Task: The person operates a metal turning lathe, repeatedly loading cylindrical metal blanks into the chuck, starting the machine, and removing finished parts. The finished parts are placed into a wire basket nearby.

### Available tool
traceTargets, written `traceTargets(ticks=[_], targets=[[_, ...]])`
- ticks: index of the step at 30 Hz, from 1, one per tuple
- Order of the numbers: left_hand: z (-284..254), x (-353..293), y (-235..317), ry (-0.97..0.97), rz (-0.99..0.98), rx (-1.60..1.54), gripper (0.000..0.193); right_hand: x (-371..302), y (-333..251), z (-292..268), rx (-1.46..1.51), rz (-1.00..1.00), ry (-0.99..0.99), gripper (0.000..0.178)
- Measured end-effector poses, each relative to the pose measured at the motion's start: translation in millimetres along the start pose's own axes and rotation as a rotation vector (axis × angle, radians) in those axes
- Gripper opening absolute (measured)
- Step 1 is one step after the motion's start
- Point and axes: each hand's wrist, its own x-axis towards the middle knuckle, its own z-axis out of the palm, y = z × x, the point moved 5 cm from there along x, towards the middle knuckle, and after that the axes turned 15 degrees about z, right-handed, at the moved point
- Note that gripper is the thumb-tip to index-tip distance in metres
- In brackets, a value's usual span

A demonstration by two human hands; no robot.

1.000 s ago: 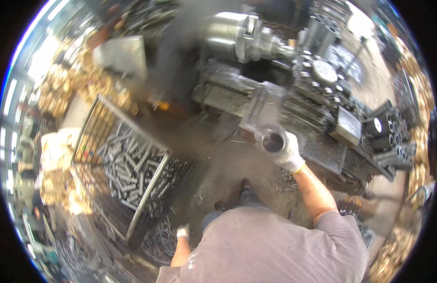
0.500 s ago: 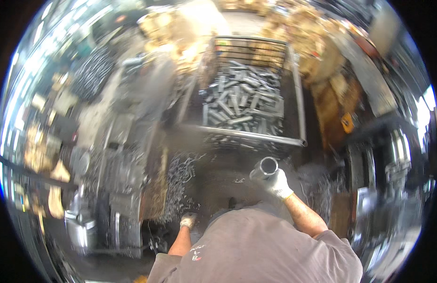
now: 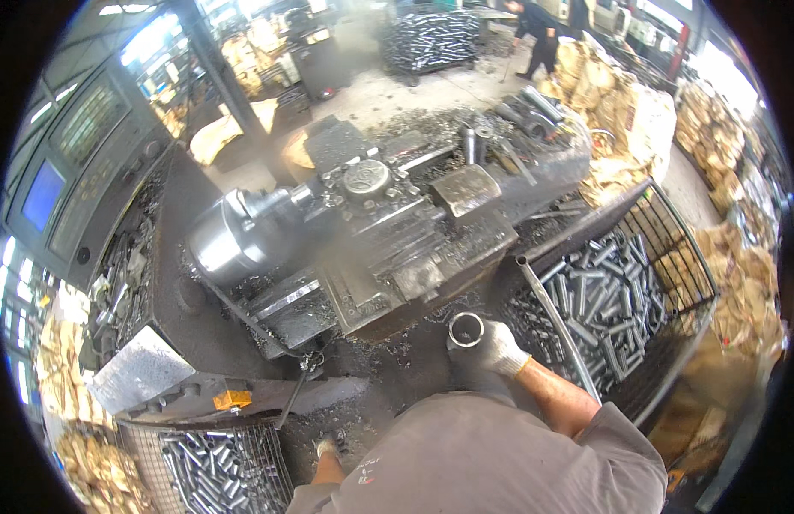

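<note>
My right hand [image 3: 501, 349], in a white knit glove, is closed around a short metal tube [image 3: 465, 329], whose round open end faces up. The hand is in front of my body, just left of a wire basket [image 3: 555, 321] heaped with similar metal tubes [image 3: 604, 300]. Low beside my left side hangs my left hand [image 3: 327, 449], gloved too; its fingers cannot be made out. Ahead of me stands a lathe, with a shiny chuck [image 3: 230, 240] at its left and a round-topped tool post [image 3: 367, 177] in the middle.
A second basket of tubes [image 3: 210, 471] sits at lower left. A control panel with a blue screen [image 3: 46, 195] stands far left. Metal chips litter the machine and floor. Behind are sacks [image 3: 615, 107], another loaded cart [image 3: 433, 41] and a person in dark clothes [image 3: 541, 36].
My view has swung left: the basket that was straight ahead is now at my right, and the lathe is in front. The tube stays in my right hand.
</note>
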Motion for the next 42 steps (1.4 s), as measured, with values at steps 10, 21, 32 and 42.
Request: traceTargets(ticks=[10, 21, 32, 42], targets=[[-41.9, -160.2, 172.3, 1.287, 0.42, 0.028, 0.071, 181.6, -87.1, -27.6, -0.103, -0.271, -0.149, 0.064], [-143.7, -127.5, 207.6, 1.109, 0.645, -0.144, 0.05, 223.9, -187.0, -181.3, 0.001, -0.776, -0.514, 0.023], [65.3, -78.1, 194.1, 0.266, 0.657, -1.111, 0.021, 345.6, -376.1, 6.1, -1.105, -0.465, -0.914, 0.054], [114.9, -194.3, 255.7, 0.528, 0.578, -0.853, 0.019, 363.7, -402.8, -22.9, -0.129, -0.668, -0.765, 0.039]])
